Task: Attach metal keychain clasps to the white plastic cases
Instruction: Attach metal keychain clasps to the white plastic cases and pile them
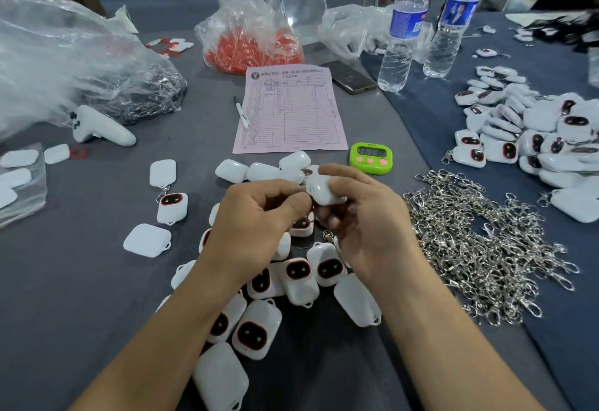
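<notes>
My right hand [366, 216] grips a white plastic case [321, 190] above the middle of the table. My left hand [259, 216] is curled with thumb and fingers pinched against the case's near corner; a bit of metal clasp [303, 187] shows there, mostly hidden. Below my hands lies a heap of white cases [259, 329] with dark red-rimmed faces. A pile of silver keychain clasps [479, 242] lies to the right. One case with a clasp fitted [171, 206] lies at the left.
A big pile of white cases [544, 131] fills the right edge. A green timer [371, 157], pink form [290, 109], pen [241, 114], phone [348, 77], two water bottles [403, 31], a bag of red parts [252, 44] and clear bags [64, 60] stand behind.
</notes>
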### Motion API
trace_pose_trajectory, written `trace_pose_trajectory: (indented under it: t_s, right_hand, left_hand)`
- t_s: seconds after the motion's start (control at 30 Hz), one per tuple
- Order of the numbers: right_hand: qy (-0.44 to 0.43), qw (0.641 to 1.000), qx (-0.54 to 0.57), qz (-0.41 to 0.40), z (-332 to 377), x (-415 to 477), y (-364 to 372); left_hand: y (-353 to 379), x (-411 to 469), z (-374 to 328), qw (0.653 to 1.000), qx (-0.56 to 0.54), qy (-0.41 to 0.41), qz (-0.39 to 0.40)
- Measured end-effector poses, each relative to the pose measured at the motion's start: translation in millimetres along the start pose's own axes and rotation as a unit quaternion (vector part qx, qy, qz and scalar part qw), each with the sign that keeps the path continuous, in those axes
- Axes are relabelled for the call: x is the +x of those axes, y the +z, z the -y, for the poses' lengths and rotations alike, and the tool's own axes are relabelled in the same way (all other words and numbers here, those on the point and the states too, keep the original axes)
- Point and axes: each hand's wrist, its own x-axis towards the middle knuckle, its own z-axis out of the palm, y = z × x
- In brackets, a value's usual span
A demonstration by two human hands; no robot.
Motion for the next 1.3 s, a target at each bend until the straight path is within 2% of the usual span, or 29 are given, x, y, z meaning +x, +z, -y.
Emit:
trace_pose_trajectory:
  t_s: [0.1, 0.17, 0.2, 0.27, 0.3, 0.33, 0.4, 0.47, 0.53, 0.6, 0.73, 0.8, 0.87, 0.93, 1.0, 1.1, 1.2, 1.3]
  right_hand:
    - [0.008, 1.000, 0.003, -0.001, -1.0, 0.9, 1.0]
    - [-0.035, 0.998, -0.038, -0.022, -3.0, -0.8, 1.5]
    - [-0.088, 0.989, -0.110, -0.038, -5.8, -3.6, 2.3]
    - [-0.222, 0.925, -0.305, -0.049, -14.9, -12.4, 8.3]
    - [-0.267, 0.892, -0.362, -0.041, -19.9, -16.2, 11.6]
    - [-0.280, 0.884, -0.372, -0.039, -22.6, -17.0, 13.3]
    - [-0.224, 0.932, -0.284, -0.033, -19.7, -12.5, 11.9]
    - [-0.147, 0.963, -0.226, -0.025, -12.9, -7.2, 6.6]
    - [-0.121, 0.955, -0.270, -0.022, -12.0, -3.0, 1.3]
    - [-0.126, 0.930, -0.346, -0.010, -17.1, -3.8, 1.3]
    - [-0.155, 0.857, -0.491, 0.014, -27.4, -9.7, 6.3]
    - [-0.168, 0.829, -0.533, 0.023, -31.3, -13.3, 8.8]
    - [-0.170, 0.812, -0.558, 0.032, -32.7, -15.6, 10.1]
    - [-0.161, 0.803, -0.571, 0.048, -32.8, -16.6, 9.4]
    - [-0.158, 0.795, -0.582, 0.060, -32.9, -16.7, 8.4]
    - [-0.155, 0.792, -0.586, 0.066, -32.5, -16.9, 7.2]
    - [-0.149, 0.795, -0.584, 0.069, -31.4, -16.6, 7.2]
    - [-0.148, 0.792, -0.588, 0.073, -30.7, -16.2, 7.2]
  left_hand:
    - [-0.7, -0.7, 0.6, 0.999, 0.031, 0.015, -0.018]
    - [-3.9, -1.1, 4.9, 0.986, 0.151, 0.059, -0.048]
    - [-5.2, -1.6, 5.8, 0.960, 0.255, 0.104, -0.054]
    - [-2.8, -6.4, 3.0, 0.880, 0.435, 0.184, -0.045]
    - [-1.1, -9.4, 1.2, 0.855, 0.477, 0.196, -0.042]
    - [-1.3, -10.0, -0.4, 0.846, 0.497, 0.191, -0.041]
    - [-6.3, -5.4, -2.4, 0.871, 0.467, 0.138, -0.062]
    - [-19.1, 3.5, -3.0, 0.926, 0.363, 0.058, -0.086]
    - [-41.8, 14.3, -1.6, 0.973, 0.215, -0.008, -0.085]
    - [-70.6, 21.9, 0.7, 0.986, 0.132, -0.044, -0.092]
    - [-126.4, 26.9, 9.7, 0.983, 0.124, -0.114, -0.078]
    - [-145.0, 25.9, 17.9, 0.973, 0.162, -0.154, -0.052]
    - [-155.8, 25.7, 31.4, 0.955, 0.231, -0.171, -0.079]
    - [-154.0, 25.0, 40.7, 0.943, 0.252, -0.166, -0.141]
    - [-145.6, 26.9, 47.5, 0.953, 0.176, -0.159, -0.190]
    - [-137.7, 30.7, 60.1, 0.957, 0.084, -0.168, -0.222]
    - [-139.0, 31.8, 67.5, 0.945, 0.164, -0.159, -0.232]
    - [-137.1, 31.2, 65.0, 0.932, 0.264, -0.178, -0.174]
